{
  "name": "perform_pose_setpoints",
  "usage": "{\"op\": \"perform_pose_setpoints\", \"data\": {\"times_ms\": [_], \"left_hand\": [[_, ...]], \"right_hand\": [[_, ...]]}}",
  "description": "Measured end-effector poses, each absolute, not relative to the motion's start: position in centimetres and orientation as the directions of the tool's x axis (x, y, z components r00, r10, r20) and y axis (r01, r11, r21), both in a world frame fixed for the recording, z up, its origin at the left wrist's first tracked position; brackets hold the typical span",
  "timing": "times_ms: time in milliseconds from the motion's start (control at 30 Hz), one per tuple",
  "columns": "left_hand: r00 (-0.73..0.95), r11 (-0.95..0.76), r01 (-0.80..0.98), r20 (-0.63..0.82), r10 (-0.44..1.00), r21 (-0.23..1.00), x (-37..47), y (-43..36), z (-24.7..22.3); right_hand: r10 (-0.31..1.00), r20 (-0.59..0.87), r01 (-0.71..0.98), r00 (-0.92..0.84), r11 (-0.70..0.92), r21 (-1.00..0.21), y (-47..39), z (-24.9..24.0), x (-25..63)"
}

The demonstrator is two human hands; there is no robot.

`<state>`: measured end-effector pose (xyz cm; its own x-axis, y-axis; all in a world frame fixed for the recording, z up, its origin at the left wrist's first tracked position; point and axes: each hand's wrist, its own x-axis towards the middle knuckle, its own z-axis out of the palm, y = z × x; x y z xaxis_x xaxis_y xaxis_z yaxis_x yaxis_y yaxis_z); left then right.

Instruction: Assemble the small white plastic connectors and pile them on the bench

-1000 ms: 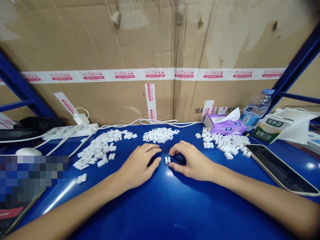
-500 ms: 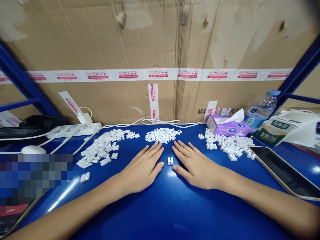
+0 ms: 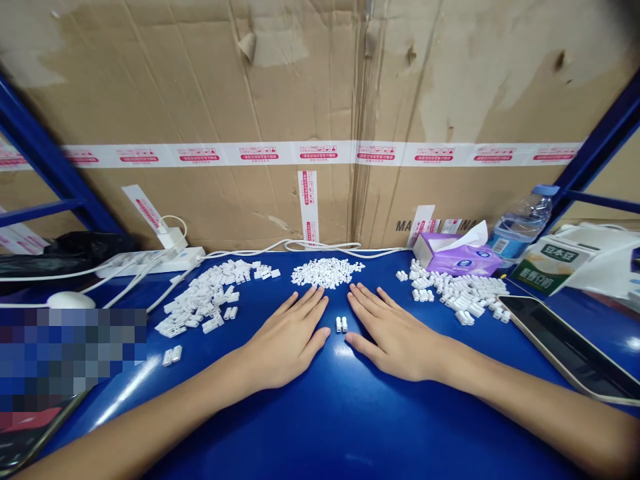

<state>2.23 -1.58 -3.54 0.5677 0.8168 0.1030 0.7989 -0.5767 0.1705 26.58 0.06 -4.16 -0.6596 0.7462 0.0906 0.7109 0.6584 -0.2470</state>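
Note:
My left hand lies palm down on the blue table, fingers stretched out and holding nothing. Opposite it, my right hand rests flat in the same way. Between the two thumbs sits a small white two-part plastic connector, touched by neither hand. Just beyond the fingertips is a heap of tiny white plastic pieces. To the left spreads a pile of white plastic housings, with a loose white piece nearer me. On the right lies a pile of white connectors.
A power strip with white cables is at the back left. Back right hold a purple tissue pack, a water bottle and a green-white carton. A phone lies right. Cardboard stands behind.
Both hands stay flat in the same place. The whole view has shifted very slightly; no object has visibly moved on the table.

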Motion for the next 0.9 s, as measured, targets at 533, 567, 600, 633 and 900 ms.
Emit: {"op": "perform_pose_setpoints", "data": {"times_ms": [533, 567, 600, 633, 900], "left_hand": [[0.588, -0.607, 0.779, 0.152, 0.794, 0.159, 2.0, -1.4, -4.0], [0.588, -0.610, 0.776, 0.164, 0.792, 0.162, 2.0, -1.4, -4.1], [0.588, -0.612, 0.774, 0.172, 0.790, 0.164, 2.0, -1.3, -4.2], [0.589, -0.613, 0.773, 0.176, 0.789, 0.165, 1.9, -1.3, -4.2], [0.584, -0.598, 0.785, 0.131, 0.801, 0.161, 2.0, -1.4, -3.8]], "right_hand": [[0.536, 0.363, 0.443, -0.762, 0.841, -0.311, -0.1, -2.4, 26.1], [0.537, 0.366, 0.442, -0.760, 0.840, -0.314, 0.1, -2.2, 26.3], [0.542, 0.365, 0.450, -0.757, 0.837, -0.311, 0.3, -2.0, 26.4], [0.550, 0.359, 0.464, -0.754, 0.833, -0.302, 0.6, -1.8, 26.7], [0.672, 0.182, 0.666, -0.718, 0.739, -0.099, 4.3, 0.3, 30.5]]}}
